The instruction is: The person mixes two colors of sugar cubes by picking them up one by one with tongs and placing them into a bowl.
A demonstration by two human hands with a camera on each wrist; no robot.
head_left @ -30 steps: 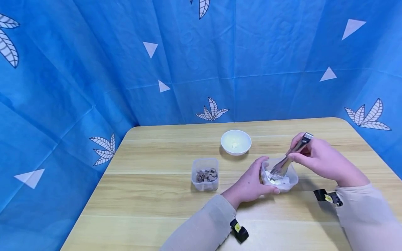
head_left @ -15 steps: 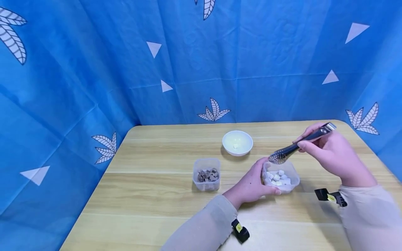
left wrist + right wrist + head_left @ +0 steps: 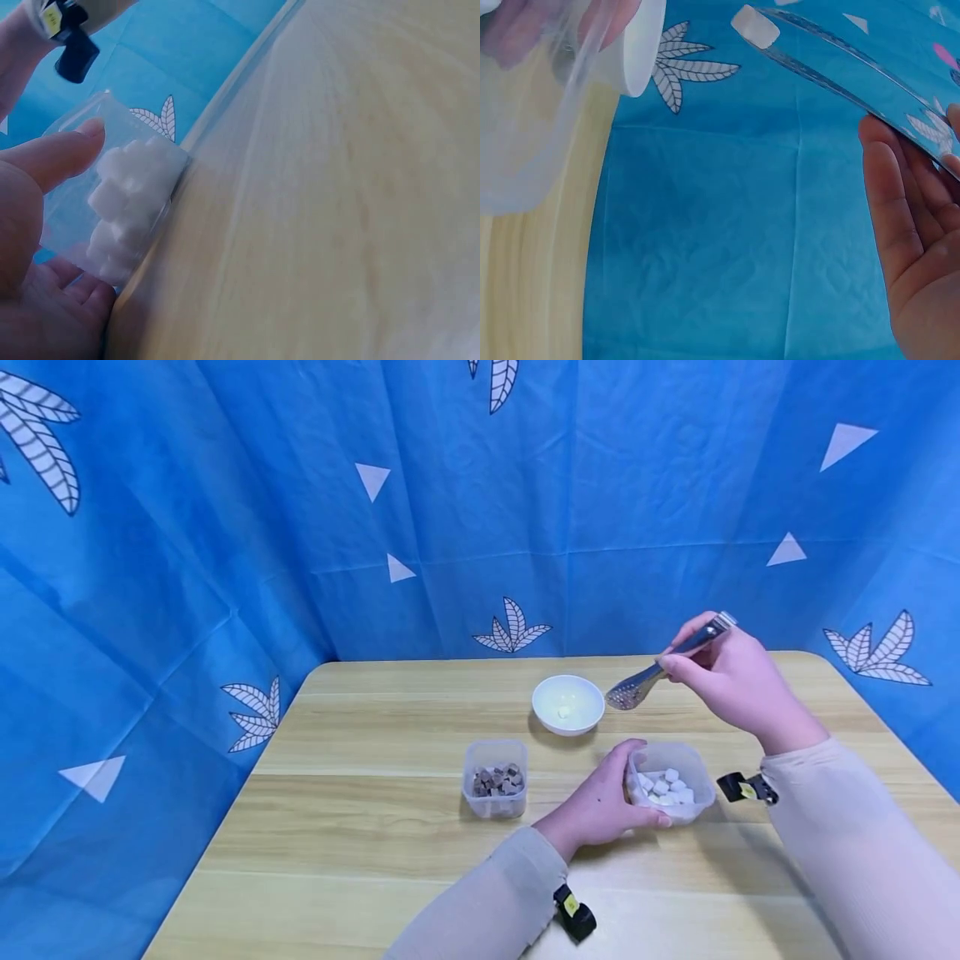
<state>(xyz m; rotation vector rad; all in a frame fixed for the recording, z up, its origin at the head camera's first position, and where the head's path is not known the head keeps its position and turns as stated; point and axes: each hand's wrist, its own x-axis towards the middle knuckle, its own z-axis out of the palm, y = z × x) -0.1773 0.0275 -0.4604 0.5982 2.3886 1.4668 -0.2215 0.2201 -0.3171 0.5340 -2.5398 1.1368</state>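
My right hand (image 3: 723,681) pinches metal tongs (image 3: 645,685), held in the air to the right of a white bowl (image 3: 543,714). In the right wrist view the tips of the tongs clasp a white cube (image 3: 756,27). A single pale piece (image 3: 564,712) lies in the bowl. With thumb and fingers around its left side, my left hand (image 3: 603,802) grips a clear plastic container (image 3: 693,760). Inside it are several white cubes (image 3: 663,787), which also show through the wall in the left wrist view (image 3: 124,202).
A second clear container (image 3: 495,750), left of my left hand, holds several brown-grey pieces (image 3: 497,780). Everything stands on a light wooden table (image 3: 360,843). Behind it hangs a blue curtain (image 3: 465,485) with leaf prints.
My right hand has raised the tongs out of the container of white cubes and carried them leftward and back, close to the bowl. The left hand keeps its grip on the container.
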